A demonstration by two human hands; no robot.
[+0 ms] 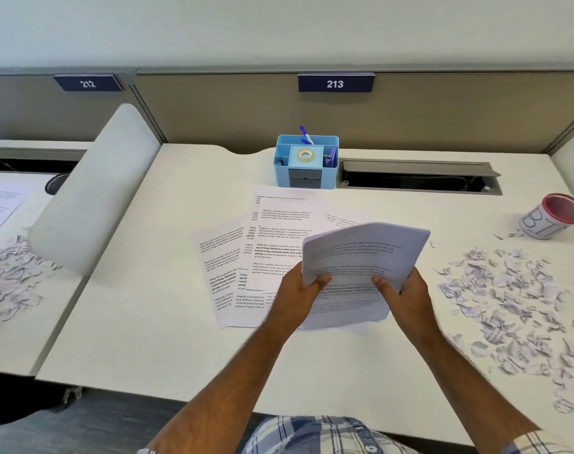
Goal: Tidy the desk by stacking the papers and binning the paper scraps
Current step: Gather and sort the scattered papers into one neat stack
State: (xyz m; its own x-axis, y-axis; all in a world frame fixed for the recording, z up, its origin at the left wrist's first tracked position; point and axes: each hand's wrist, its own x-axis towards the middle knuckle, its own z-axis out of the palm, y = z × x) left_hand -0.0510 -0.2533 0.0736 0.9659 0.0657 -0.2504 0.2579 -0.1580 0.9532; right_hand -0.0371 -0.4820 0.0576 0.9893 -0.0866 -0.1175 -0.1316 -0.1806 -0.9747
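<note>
Both the left hand (300,291) and the right hand (405,294) are gripping a gathered sheaf (361,257) (stacking half done); loose sheets (246,257) are lying left of it, scraps (514,299) are waiting right, bin (552,216) beyond.

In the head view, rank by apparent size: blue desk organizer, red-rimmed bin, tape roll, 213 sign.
1. blue desk organizer
2-3. red-rimmed bin and 213 sign: similar, and depth differs, so unranked
4. tape roll

Plates (335,82) read 212, 213; cup (548,220) perhaps "BI".
</note>
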